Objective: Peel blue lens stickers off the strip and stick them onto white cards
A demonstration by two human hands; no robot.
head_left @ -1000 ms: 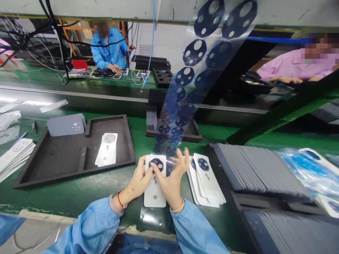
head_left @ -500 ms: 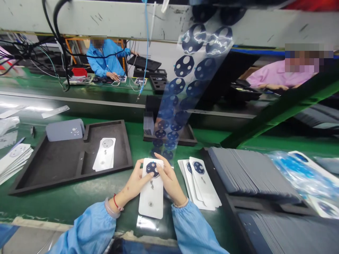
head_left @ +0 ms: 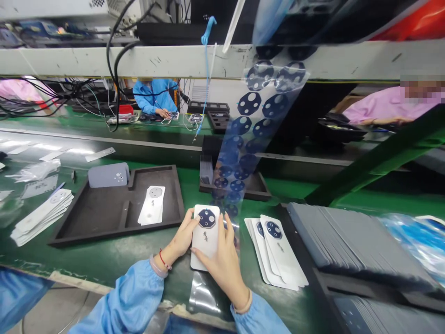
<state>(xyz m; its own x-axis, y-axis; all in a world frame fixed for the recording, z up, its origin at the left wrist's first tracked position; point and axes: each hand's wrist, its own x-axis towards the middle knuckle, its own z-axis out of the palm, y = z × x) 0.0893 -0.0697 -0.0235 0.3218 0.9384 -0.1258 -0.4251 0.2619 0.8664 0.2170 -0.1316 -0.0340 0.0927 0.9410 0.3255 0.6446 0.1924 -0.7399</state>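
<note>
A white phone back panel is held over the green bench, with a dark blue octagonal camera sticker at its top and dark lettering below. My left hand grips its upper left side, thumb on the edge of the sticker. My right hand spans its lower part, thumb at the lower left edge and fingers along the right edge; it hides part of the lower face. Behind my hands hangs a clear strip of dark blue round stickers. Right of my hands, several similar white panels lie fanned out.
At left is a black tray with white panels and grey phone backs. A fanned white stack lies further left. Rows of grey panels fill a right-hand tray. A green post slants at right. People sit opposite.
My right hand has moved from the sticker down to the panel's lower part, its thumb now at the lower left edge. My left thumb has shifted to the sticker's left edge. The camera view has tilted up.
</note>
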